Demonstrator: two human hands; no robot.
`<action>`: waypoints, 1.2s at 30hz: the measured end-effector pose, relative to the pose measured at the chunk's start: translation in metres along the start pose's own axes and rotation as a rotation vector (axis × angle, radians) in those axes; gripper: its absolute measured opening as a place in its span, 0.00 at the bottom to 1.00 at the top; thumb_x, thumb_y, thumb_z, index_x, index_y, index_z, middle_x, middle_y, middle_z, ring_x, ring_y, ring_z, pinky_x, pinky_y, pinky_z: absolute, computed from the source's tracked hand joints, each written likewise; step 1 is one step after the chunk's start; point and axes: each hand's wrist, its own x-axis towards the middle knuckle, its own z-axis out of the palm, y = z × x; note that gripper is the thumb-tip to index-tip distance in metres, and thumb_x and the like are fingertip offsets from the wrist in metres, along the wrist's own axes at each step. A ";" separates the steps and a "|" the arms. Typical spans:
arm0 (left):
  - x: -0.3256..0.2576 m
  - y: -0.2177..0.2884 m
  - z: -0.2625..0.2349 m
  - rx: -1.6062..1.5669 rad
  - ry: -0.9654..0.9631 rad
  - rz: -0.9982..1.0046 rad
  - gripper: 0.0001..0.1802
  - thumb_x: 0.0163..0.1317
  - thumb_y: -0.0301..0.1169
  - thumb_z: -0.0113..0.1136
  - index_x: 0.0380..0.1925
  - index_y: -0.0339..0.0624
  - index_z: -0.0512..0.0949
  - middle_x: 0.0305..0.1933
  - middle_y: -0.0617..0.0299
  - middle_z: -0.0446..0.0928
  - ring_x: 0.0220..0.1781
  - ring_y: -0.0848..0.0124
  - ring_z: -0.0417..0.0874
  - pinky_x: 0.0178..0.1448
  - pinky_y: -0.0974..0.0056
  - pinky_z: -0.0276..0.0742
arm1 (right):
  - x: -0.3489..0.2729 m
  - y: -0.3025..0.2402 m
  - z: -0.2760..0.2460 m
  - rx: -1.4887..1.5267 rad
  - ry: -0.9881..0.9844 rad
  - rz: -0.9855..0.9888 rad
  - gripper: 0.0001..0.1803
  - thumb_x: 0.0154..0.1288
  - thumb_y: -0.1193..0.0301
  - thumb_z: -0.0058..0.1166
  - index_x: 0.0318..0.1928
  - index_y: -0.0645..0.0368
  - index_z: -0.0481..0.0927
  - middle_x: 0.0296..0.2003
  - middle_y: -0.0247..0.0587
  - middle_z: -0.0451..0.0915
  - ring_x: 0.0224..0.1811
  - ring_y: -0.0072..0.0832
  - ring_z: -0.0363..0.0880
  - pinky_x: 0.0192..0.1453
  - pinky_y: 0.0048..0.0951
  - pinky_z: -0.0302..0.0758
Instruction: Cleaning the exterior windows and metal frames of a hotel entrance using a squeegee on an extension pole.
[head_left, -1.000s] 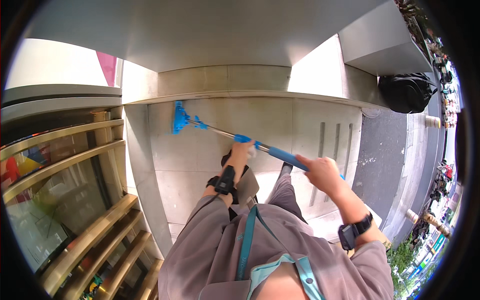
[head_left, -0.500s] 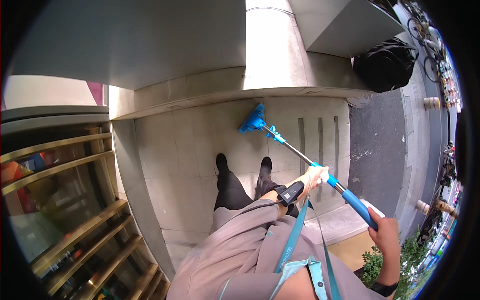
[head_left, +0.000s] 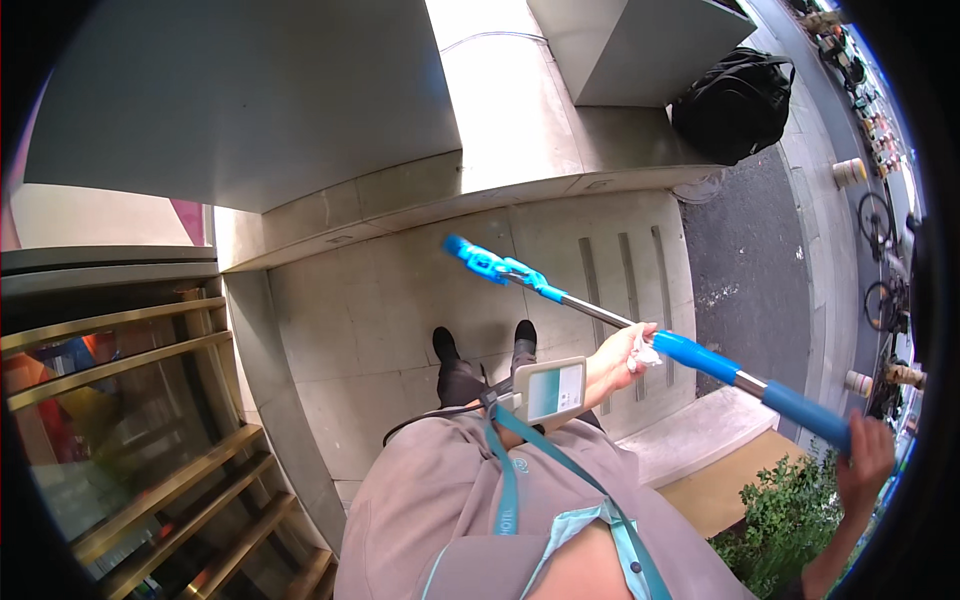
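A long telescopic cleaning pole (head_left: 600,312) with a silver shaft slants across in front of me. At its upper left end is a blue head (head_left: 484,264), held above the pavement and seen nearly edge-on; its exact kind is hard to tell. My left hand (head_left: 622,362) is closed round the shaft just beside a blue grip (head_left: 697,356). Tucked in that hand is a crumpled white tissue or cloth (head_left: 644,353). My right hand (head_left: 866,462), slightly blurred, is closed round the end of the blue handle (head_left: 803,411) at the far right.
Grey panels (head_left: 250,100) and a stone ledge (head_left: 400,204) stand ahead. A black bag (head_left: 735,105) rests at the right. Brass-coloured bars (head_left: 170,485) cross the glass on my left. Plants (head_left: 775,515) grow at lower right. A badge (head_left: 552,388) hangs from my lanyard.
The blue head has moved left and turned from flat to nearly edge-on. My right hand has swung outward to the right with the handle. The badge has come into view before my left forearm.
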 end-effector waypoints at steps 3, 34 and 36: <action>-0.056 -0.004 0.030 -0.195 -0.293 -0.090 0.05 0.48 0.26 0.51 0.24 0.42 0.65 0.42 0.64 0.73 0.09 0.82 0.66 0.05 0.80 0.59 | -0.021 0.029 0.009 -0.093 0.103 0.199 0.24 0.31 0.88 0.42 0.38 0.65 0.72 0.30 0.50 0.69 0.36 0.45 0.68 0.41 0.39 0.64; 0.007 -0.024 0.022 0.450 0.138 0.390 0.12 0.56 0.34 0.47 0.22 0.36 0.71 0.19 0.59 0.74 0.16 0.75 0.69 0.19 0.67 0.62 | -0.075 -0.028 0.059 0.473 -0.659 0.588 0.09 0.22 0.77 0.51 0.14 0.66 0.72 0.11 0.53 0.67 0.16 0.47 0.68 0.23 0.34 0.65; -0.022 -0.014 0.021 0.368 0.157 0.486 0.12 0.57 0.33 0.46 0.21 0.37 0.71 0.20 0.58 0.75 0.15 0.76 0.68 0.17 0.69 0.60 | -0.053 -0.020 0.055 0.526 -0.695 0.518 0.09 0.22 0.76 0.50 0.14 0.65 0.72 0.12 0.53 0.67 0.17 0.47 0.69 0.23 0.35 0.65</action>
